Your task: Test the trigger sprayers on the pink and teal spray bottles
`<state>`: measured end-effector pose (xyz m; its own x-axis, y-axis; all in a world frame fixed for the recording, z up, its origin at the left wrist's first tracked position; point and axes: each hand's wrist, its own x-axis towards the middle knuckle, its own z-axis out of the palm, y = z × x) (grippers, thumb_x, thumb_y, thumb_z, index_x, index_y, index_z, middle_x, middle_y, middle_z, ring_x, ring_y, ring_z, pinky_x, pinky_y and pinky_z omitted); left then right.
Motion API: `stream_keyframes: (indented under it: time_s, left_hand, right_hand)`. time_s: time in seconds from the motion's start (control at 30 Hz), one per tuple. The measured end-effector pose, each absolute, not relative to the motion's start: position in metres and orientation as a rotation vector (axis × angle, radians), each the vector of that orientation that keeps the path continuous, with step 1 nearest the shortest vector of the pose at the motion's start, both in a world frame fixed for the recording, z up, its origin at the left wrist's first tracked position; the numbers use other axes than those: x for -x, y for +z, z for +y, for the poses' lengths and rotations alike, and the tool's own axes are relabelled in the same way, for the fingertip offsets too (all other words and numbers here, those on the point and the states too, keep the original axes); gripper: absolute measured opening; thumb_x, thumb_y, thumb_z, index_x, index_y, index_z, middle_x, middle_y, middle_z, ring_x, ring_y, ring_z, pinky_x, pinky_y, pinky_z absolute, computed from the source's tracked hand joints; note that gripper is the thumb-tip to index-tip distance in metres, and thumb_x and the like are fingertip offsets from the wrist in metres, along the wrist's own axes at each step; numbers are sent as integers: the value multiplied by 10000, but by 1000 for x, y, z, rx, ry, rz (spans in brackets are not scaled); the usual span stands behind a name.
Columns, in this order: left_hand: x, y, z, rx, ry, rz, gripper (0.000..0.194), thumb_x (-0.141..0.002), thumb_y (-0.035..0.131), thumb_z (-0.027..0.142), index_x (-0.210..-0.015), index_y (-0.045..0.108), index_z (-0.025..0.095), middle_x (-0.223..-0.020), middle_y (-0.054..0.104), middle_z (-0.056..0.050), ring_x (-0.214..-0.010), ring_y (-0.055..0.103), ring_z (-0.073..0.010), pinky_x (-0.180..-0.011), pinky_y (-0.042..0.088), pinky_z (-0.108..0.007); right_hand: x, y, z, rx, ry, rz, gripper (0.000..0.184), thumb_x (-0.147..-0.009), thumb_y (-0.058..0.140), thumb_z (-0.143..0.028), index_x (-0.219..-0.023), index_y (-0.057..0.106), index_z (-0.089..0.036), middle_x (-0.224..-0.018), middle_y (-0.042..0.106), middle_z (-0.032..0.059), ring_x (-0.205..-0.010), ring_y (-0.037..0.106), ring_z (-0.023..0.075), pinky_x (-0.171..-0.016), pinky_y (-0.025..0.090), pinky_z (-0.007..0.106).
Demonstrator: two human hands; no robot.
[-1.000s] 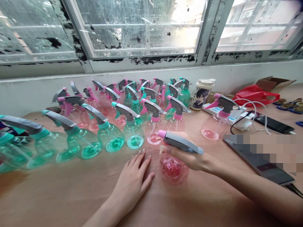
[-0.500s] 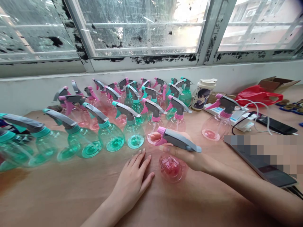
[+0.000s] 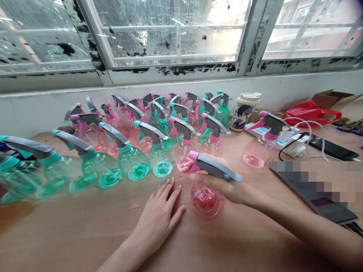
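My right hand [image 3: 231,187] is wrapped round the neck of a pink spray bottle [image 3: 205,198] with a grey trigger head [image 3: 214,170]; a finger reaches forward under the pink trigger. The bottle stands on the brown table [image 3: 85,234] in front of me. My left hand [image 3: 159,217] lies flat on the table just left of the bottle, fingers stretched out, holding nothing. Behind both hands stand rows of green spray bottles [image 3: 160,158] and pink ones [image 3: 184,151].
One pink spray bottle [image 3: 262,145] stands apart at the right. A printed cup [image 3: 244,111], a white power strip with cables [image 3: 286,141], a phone [image 3: 331,149], a dark tablet [image 3: 312,196], a red bag [image 3: 309,111] and a cardboard box [image 3: 334,97] sit right.
My right hand shifted the pink bottle slightly away from me and extended a finger under the trigger. My left hand has stayed flat in place.
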<state>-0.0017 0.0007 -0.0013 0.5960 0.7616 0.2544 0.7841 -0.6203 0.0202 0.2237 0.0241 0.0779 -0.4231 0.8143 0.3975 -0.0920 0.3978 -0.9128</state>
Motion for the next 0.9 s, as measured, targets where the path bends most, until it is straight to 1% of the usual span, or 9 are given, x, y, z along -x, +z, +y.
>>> stream_keyframes:
  time_s: [0.13,0.23,0.4,0.53,0.67,0.73,0.8,0.87,0.9]
  left_hand:
    - [2,-2,1,2739,-408,-1332,448,-1004,446,419,-1350,549,154,-1441,498,-173,-1265,512,-355,-991,458,-539]
    - [1,-1,0,2738,-395,-1338,450,-1001,455,413,-1355,547,150,-1440,499,-176,-1266,511,-357,-992,458,-534]
    - [1,0,0,2737,-383,-1344,454,-1005,443,421,-1358,547,155,-1446,494,-168,-1280,496,-349,-1000,452,-520]
    - [2,0,1,2737,-380,-1346,464,-1007,433,431,-1366,540,158,-1449,490,-167,-1277,500,-348,-996,455,-521]
    - [1,0,0,2728,-367,-1344,464,-996,463,422,-1366,540,153,-1440,500,-170,-1275,503,-351,-996,457,-513]
    - [1,0,0,2722,-361,-1344,461,-995,467,419,-1364,541,152,-1439,500,-170,-1277,501,-348,-1001,454,-506]
    - [1,0,1,2724,-368,-1339,461,-998,459,420,-1362,542,150,-1442,496,-173,-1279,500,-345,-1005,450,-507]
    - [2,0,1,2730,-381,-1333,461,-1000,450,424,-1364,539,155,-1448,490,-171,-1283,497,-342,-1012,443,-510]
    - [2,0,1,2731,-389,-1332,459,-1001,449,425,-1366,537,160,-1450,489,-168,-1283,497,-339,-1014,441,-508]
  right_hand:
    - [-225,79,25,656,1155,-1727,80,-864,647,-217,-935,610,-214,-917,645,-3,-816,622,147,-697,508,269]
    - [-225,78,27,654,1100,-1763,65,-872,639,-239,-909,596,-206,-832,608,-16,-703,555,122,-619,454,247]
    - [-225,79,28,682,1015,-1841,172,-857,665,-254,-786,515,-207,-677,455,-64,-579,385,88,-529,345,226]
    - [-225,82,27,699,995,-1841,240,-859,663,-243,-738,459,-206,-651,407,-74,-572,351,81,-515,312,221]
    - [-226,84,25,726,1020,-1825,258,-857,666,-281,-728,455,-206,-640,416,-72,-557,356,80,-500,313,222]
    - [-226,83,24,738,989,-1836,238,-853,671,-307,-736,489,-205,-643,450,-64,-563,393,88,-512,344,227]
    - [-226,81,24,749,954,-1821,184,-857,665,-323,-779,548,-205,-697,544,-41,-604,486,105,-555,414,239]
    - [-226,78,25,730,981,-1775,132,-860,663,-322,-897,612,-206,-840,657,3,-732,617,146,-662,507,279]
    - [-225,76,25,706,1020,-1744,168,-858,667,-318,-980,628,-210,-919,690,24,-814,661,170,-725,541,308]
